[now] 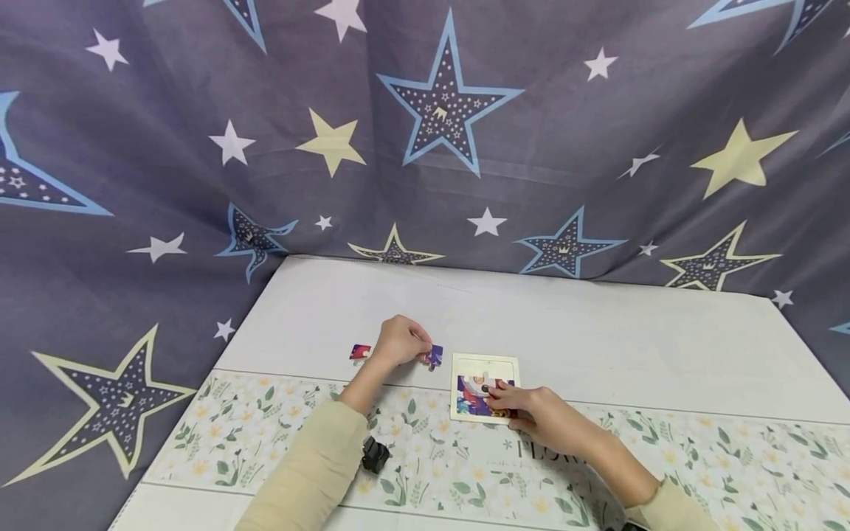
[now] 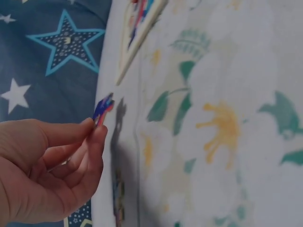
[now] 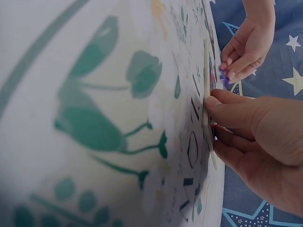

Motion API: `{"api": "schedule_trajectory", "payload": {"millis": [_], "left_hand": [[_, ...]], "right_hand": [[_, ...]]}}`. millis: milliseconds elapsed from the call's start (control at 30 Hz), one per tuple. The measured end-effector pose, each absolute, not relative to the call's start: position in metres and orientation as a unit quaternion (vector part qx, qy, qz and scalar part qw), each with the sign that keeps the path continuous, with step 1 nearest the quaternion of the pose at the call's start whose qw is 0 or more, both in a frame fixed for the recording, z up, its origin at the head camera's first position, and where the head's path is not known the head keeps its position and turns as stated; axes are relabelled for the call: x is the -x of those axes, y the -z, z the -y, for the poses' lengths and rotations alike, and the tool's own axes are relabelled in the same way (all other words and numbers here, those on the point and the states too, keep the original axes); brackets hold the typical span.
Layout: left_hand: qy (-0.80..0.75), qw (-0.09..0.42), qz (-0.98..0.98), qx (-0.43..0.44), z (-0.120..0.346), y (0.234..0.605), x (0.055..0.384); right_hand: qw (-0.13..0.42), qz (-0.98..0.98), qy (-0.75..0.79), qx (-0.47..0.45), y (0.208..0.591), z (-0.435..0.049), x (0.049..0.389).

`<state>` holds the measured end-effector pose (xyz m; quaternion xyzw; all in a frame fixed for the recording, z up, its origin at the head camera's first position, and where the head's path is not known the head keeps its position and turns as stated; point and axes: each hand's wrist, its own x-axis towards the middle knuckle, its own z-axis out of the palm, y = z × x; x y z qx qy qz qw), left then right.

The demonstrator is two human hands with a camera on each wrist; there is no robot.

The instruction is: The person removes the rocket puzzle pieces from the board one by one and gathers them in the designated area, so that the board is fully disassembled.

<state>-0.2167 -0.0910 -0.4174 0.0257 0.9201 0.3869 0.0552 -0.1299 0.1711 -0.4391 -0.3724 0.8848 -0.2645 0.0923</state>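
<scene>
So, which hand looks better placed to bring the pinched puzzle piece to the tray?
Likely the left: the left hand pinches the puzzle piece, just left of the tray, while the right hand rests on the tray, perhaps steadying it.

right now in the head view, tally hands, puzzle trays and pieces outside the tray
Hands: 2 (left hand, right hand)
Puzzle tray: 1
Pieces outside: 2 visible (held piece, loose piece); others may be hidden
Total: 5
</scene>
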Motion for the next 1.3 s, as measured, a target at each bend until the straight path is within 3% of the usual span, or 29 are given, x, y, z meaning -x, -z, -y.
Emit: {"api": "schedule_trajectory", "payload": {"millis": [400, 933, 1300], "left_hand": [[-0.295, 0.036, -0.955, -0.015, 0.081, 0.420, 0.216], [-0.282, 0.036, -0.959, -0.015, 0.080, 0.415, 0.217], [-0.305, 0.027, -0.951, -0.052, 0.077, 0.410, 0.198]], "right_hand": [[0.095, -0.885, 0.265, 0.371, 0.437, -0.170, 0.130], [0.091, -0.890, 0.260, 0.364, 0.434, -0.171, 0.129], [0.097, -0.889, 0.259, 0.365, 0.435, -0.172, 0.129]]}}
